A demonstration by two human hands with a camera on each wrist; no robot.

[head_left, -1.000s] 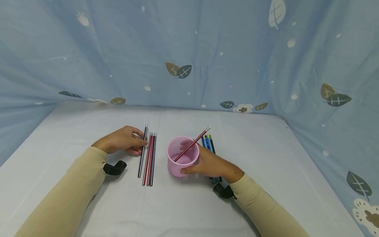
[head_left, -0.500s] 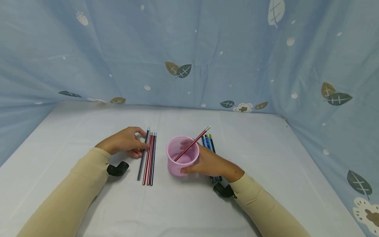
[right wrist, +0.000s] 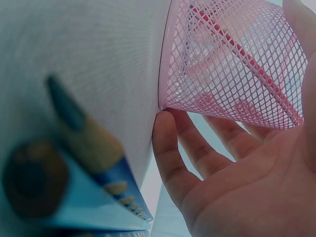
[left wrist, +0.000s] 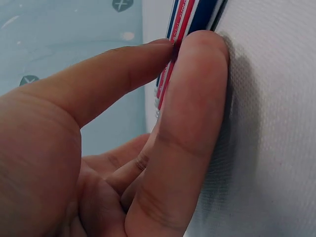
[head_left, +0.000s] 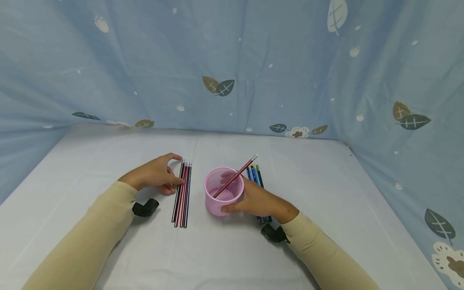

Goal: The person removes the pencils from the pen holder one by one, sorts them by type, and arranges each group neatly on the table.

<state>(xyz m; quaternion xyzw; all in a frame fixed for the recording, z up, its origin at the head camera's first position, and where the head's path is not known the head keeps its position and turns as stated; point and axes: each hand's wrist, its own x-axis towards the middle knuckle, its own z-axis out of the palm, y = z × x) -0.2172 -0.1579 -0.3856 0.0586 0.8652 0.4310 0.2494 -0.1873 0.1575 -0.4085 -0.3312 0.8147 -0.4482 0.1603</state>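
A pink mesh pen cup (head_left: 214, 206) stands mid-table, and my right hand (head_left: 262, 199) grips it with the thumb in front and the fingers round the far side. One red striped pencil (head_left: 237, 175) leans inside, its eraser end poking up past the rim. On the left lies a row of red and dark-blue pencils (head_left: 185, 201), side by side. My left hand (head_left: 154, 173) is at the row's left side, index fingertip by the eraser ends and thumb on the pencils. In the left wrist view a finger (left wrist: 190, 108) lies straight along the outer dark pencil.
Several blue and dark pencils (head_left: 254, 174) lie right of the cup, partly under my right forearm; their sharpened tip (right wrist: 69, 106) shows close in the right wrist view. A white cloth (head_left: 232, 257) covers the table, with a blue leaf-patterned curtain (head_left: 156, 60) behind it.
My left hand has moved slightly right and nearer, bringing the leftmost dark pencil from a gap beside the row to lie against it. The right hand and cup have stayed put.
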